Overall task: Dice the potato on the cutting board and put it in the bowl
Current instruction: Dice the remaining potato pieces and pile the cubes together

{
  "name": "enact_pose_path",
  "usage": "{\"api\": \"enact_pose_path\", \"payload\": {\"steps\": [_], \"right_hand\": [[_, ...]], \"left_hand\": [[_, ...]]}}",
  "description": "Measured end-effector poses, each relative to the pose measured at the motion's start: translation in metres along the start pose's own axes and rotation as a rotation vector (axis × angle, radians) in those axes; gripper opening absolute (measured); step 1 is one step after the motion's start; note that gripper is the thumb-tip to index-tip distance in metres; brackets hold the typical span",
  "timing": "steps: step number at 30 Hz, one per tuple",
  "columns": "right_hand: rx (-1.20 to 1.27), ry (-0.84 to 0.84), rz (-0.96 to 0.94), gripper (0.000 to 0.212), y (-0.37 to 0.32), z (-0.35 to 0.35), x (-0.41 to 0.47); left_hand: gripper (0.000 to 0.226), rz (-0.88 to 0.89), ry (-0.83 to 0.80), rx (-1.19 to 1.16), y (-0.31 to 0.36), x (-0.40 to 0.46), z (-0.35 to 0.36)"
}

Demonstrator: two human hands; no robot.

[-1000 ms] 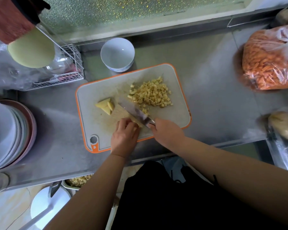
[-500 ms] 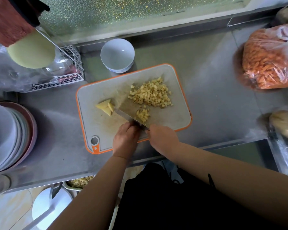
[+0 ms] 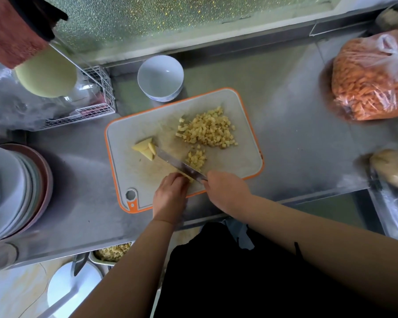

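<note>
On the steel worktop [image 3: 292, 125] an orange-rimmed cutting board [image 3: 133, 171] lies near the front edge. The left hand [image 3: 170, 198] rests at the board's near edge, its fingers [image 3: 178, 179] curled down onto a strip of potato [image 3: 190, 178], mostly hidden under them. The right hand [image 3: 226, 190] grips the handle of a knife [image 3: 179, 165], fingers wrapped round it; the blade lies slanted across the board, its edge just beside the left fingertips. A large heap of diced potato [image 3: 208, 131] sits toward the board's far right corner, with a smaller heap of dice [image 3: 197, 157] touching the blade. Uncut potato wedges [image 3: 145, 146] lie by the blade's tip. An empty white bowl [image 3: 160, 76] stands just beyond the board's far edge. A bag of shredded carrot [image 3: 372, 81] sits at the worktop's right end, stacked plates [image 3: 14, 191] at the left.
</note>
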State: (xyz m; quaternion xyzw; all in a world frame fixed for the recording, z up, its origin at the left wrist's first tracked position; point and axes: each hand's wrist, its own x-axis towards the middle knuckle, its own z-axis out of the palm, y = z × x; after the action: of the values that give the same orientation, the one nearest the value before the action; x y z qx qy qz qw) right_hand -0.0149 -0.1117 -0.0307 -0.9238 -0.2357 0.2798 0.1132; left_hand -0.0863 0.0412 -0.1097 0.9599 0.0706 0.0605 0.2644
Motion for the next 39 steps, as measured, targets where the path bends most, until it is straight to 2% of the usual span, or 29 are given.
{"api": "enact_pose_path", "payload": {"steps": [6,9,13,15,18,19,21,24,25,27,35,39], "right_hand": [[-0.033,0.008,0.06,0.019,-0.004,0.019,-0.001],[-0.004,-0.007,0.055,0.026,-0.002,0.02,0.004],[0.194,-0.117,0.112,0.039,0.015,0.004,0.017],[0.258,-0.115,0.142,0.04,0.021,-0.001,0.019],[0.303,-0.087,0.168,0.039,0.023,-0.005,0.018],[0.303,-0.068,0.164,0.037,0.024,-0.006,0.017],[0.303,-0.047,0.153,0.031,0.025,-0.011,0.016],[0.313,-0.034,0.136,0.035,0.027,-0.019,0.015],[0.305,-0.035,0.128,0.035,0.028,-0.021,0.015],[0.262,-0.046,0.094,0.031,0.029,-0.022,0.015],[0.009,-0.139,-0.082,0.035,0.036,-0.017,0.012],[-0.065,-0.127,-0.115,0.035,0.04,-0.015,0.018]], "left_hand": [[0.029,-0.022,-0.056,0.01,-0.003,0.004,0.001],[0.026,-0.003,-0.037,0.021,-0.002,0.004,0.0],[0.019,-0.004,-0.019,0.018,-0.002,0.005,0.0],[0.018,-0.134,-0.041,-0.058,0.004,0.008,0.0],[0.014,-0.494,-0.018,-0.228,0.017,0.019,-0.002],[0.016,-0.564,0.009,-0.263,0.019,0.022,-0.002],[0.023,-0.525,0.06,-0.283,0.024,0.024,-0.007],[0.036,-0.262,0.106,-0.167,0.027,0.021,-0.012],[0.039,-0.215,0.134,-0.129,0.026,0.019,-0.013],[0.04,-0.228,0.197,-0.106,0.02,0.016,-0.015],[0.041,-0.613,0.318,-0.231,0.007,0.013,-0.02],[0.039,-0.654,0.336,-0.262,0.009,0.016,-0.022]]}}
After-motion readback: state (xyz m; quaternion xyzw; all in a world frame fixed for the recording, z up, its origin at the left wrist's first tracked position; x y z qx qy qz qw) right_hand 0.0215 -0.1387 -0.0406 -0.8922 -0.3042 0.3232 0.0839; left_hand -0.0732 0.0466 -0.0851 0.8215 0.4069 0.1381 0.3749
